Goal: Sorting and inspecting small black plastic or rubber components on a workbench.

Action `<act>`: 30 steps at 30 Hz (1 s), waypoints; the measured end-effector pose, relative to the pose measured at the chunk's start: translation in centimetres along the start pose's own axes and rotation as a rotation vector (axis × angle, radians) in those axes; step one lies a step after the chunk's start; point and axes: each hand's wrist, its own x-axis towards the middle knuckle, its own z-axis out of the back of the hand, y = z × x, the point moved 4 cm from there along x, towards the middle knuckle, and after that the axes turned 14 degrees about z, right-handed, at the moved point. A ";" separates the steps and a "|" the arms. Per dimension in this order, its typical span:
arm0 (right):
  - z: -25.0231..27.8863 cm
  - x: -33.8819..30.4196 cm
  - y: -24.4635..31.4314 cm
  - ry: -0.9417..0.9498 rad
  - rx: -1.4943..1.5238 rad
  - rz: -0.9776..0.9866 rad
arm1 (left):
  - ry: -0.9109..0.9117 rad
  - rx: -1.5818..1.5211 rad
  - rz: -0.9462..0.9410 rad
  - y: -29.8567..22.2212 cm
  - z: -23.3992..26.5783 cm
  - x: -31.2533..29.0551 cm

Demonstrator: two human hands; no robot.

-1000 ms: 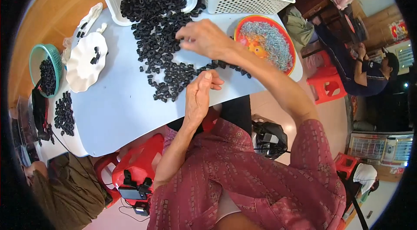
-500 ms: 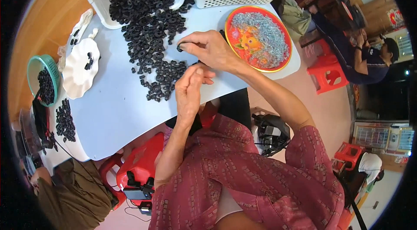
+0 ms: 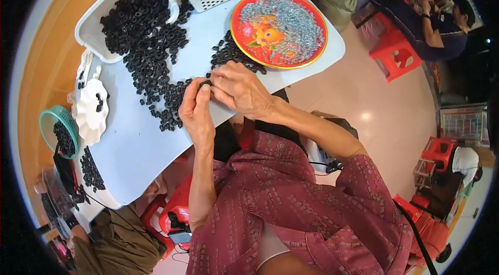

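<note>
My left hand (image 3: 197,119) is pinching small black piece (image 3: 206,83) between thumb and finger, above desk (image 3: 130,155), close to near edge. My right hand (image 3: 241,90) is curling just beside it; cannot tell if its fingers are gripping something. Black pile (image 3: 150,62) is reaching from white tub (image 3: 86,31) until just beside left hand. Round red tray (image 3: 244,41) is lying near right end, smaller black heap (image 3: 226,51) along its side. Between pile and tray, bare strip is lying open; left of pile, wider room.
</note>
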 end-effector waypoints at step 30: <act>5.7 1.6 -9.0 0.411 -0.288 -0.166 | 0.071 0.298 0.009 -0.1 -0.9 -0.3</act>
